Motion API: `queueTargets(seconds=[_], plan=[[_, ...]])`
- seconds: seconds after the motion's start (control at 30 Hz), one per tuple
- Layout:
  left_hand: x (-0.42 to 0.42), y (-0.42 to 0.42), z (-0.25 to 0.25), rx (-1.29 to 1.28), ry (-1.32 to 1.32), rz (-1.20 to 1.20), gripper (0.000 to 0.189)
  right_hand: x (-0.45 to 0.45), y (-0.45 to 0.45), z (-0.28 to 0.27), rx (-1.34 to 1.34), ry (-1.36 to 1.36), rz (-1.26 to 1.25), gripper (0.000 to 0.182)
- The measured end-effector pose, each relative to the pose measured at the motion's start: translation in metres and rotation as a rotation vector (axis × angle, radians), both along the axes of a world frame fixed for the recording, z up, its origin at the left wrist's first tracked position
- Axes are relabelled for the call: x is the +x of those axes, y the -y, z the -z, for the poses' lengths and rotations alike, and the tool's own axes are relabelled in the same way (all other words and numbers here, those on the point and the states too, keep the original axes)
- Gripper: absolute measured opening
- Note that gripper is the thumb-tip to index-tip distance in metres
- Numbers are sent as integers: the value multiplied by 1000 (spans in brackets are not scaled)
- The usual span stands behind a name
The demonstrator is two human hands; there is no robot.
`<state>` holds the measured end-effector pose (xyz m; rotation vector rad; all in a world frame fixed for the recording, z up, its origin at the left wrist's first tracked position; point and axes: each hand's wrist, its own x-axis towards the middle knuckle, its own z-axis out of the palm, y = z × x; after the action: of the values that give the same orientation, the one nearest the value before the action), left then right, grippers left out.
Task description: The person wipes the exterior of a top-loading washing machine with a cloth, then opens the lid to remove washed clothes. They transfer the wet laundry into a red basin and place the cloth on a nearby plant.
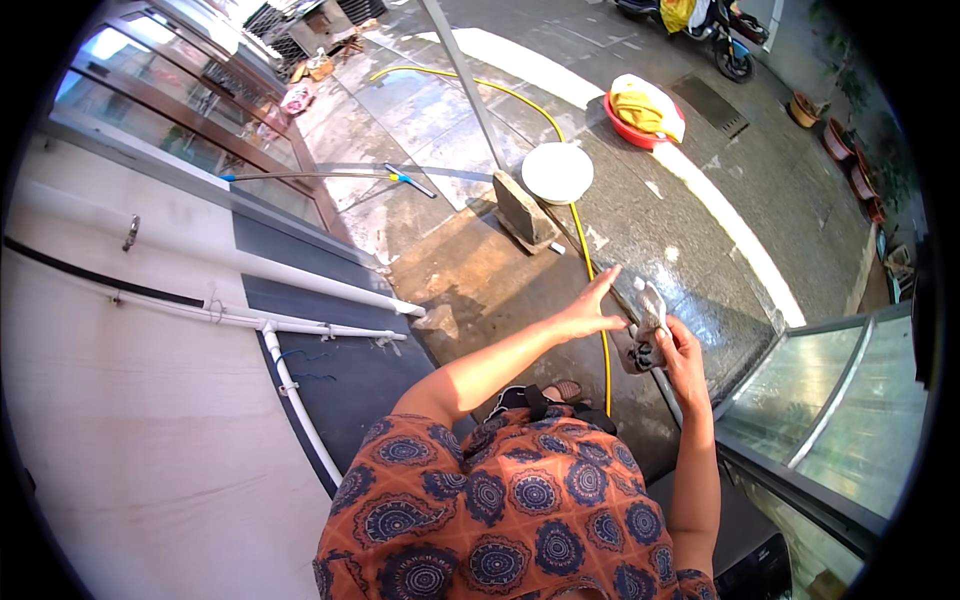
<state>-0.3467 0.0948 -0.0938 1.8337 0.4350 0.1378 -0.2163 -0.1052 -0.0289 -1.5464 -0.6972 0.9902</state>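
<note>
My right hand [679, 352] pinches a small light cloth item [651, 311], which looks like a sock with a dark green pattern; it hangs to the left of the fingers. Near it, on the left, my left hand [592, 304] is held with thumb and fingers apart and nothing between them. A yellow hose [604, 360] runs along the ground below the hands. Farther off stand a round white lidded bucket [557, 172] and a red basin [634, 136] holding yellow and white cloth.
A stone block [517, 210] stands by a metal post [469, 82]. White pipes [300, 283] run along the wall at left. A squeegee-like tool [411, 180] lies on the wet paving. At right are a translucent panel [802, 390] and potted plants [838, 140]; a scooter [731, 56] stands farther back.
</note>
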Motion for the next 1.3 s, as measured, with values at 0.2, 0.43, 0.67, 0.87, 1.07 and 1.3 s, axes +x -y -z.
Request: queueTargets(seconds=[0.2, 0.43, 0.67, 0.87, 1.07, 1.3], plan=[[-18, -14, -46, -218, 31, 48, 42, -11, -31, 3, 45, 162, -89, 21], [-28, -54, -64, 143, 127, -164, 25, -1, -87, -23, 30, 586, -24, 16], [-3, -126, -34, 176, 181, 20, 29, -3, -172, 9, -3, 649, -121, 38], [-4, -228, 1, -324, -39, 9, 45, -13, -260, 21, -146, 676, -103, 39], [-31, -330, 49, -724, -287, 34, 34, -15, -334, 43, -149, 672, -163, 29], [-62, -411, 145, -691, -354, -542, 31, 18, -355, 114, -232, 232, 20, 16]])
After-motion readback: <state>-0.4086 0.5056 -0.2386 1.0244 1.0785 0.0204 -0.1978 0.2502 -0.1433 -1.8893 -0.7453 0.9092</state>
